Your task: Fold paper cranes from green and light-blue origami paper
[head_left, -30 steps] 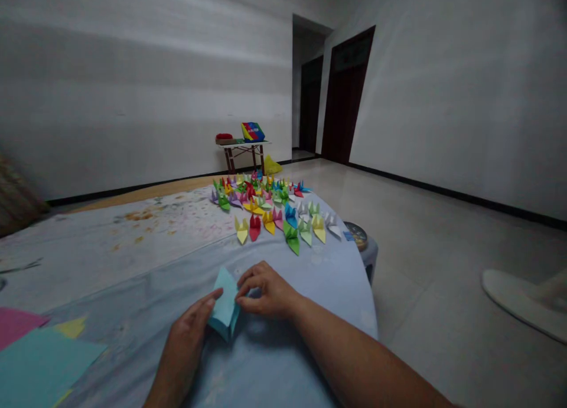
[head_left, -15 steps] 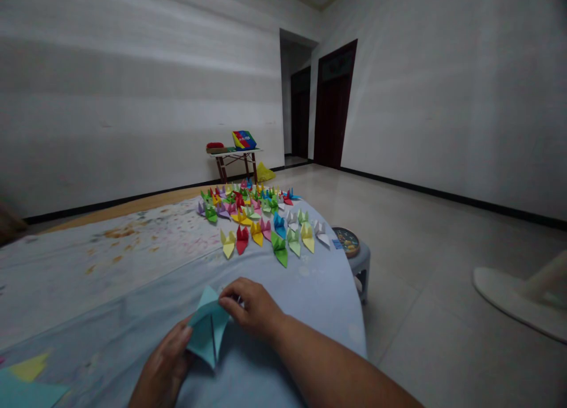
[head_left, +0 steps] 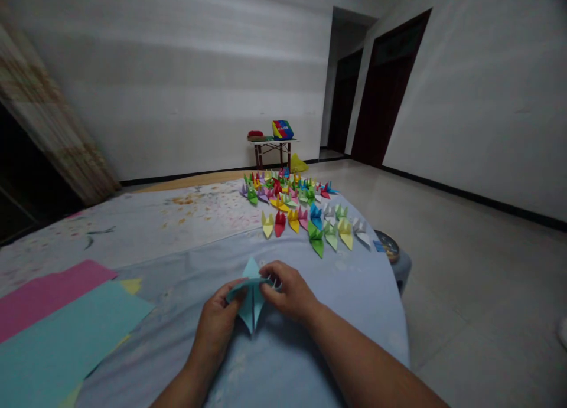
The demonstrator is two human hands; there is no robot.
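A light blue folded paper (head_left: pixel 253 304) is held between my two hands, just above the cloth near the table's front. It has a pointed tip at the far end, a slit down its middle and a curved flap across it. My left hand (head_left: pixel 219 319) pinches the left side of the flap, thumb on top. At the right side, my right hand (head_left: pixel 287 290) grips the paper between thumb and fingers. Beyond the hands stand several folded paper cranes, among them a green crane (head_left: pixel 316 240), a red crane (head_left: pixel 279 224) and a pale yellow crane (head_left: pixel 267 225).
Flat sheets lie at the left: a light blue sheet (head_left: pixel 75 331) overlapping a pink sheet (head_left: pixel 53 287), with yellow paper (head_left: pixel 132 285) beneath. The tablecloth (head_left: pixel 372 296) curves off at the right, by a stool (head_left: pixel 402 266). A small side table (head_left: pixel 272 142) stands against the far wall.
My view has turned left, bringing the pink sheet and a curtain into sight. My left hand has moved up onto the paper's flap, and the paper now points straight away from me.
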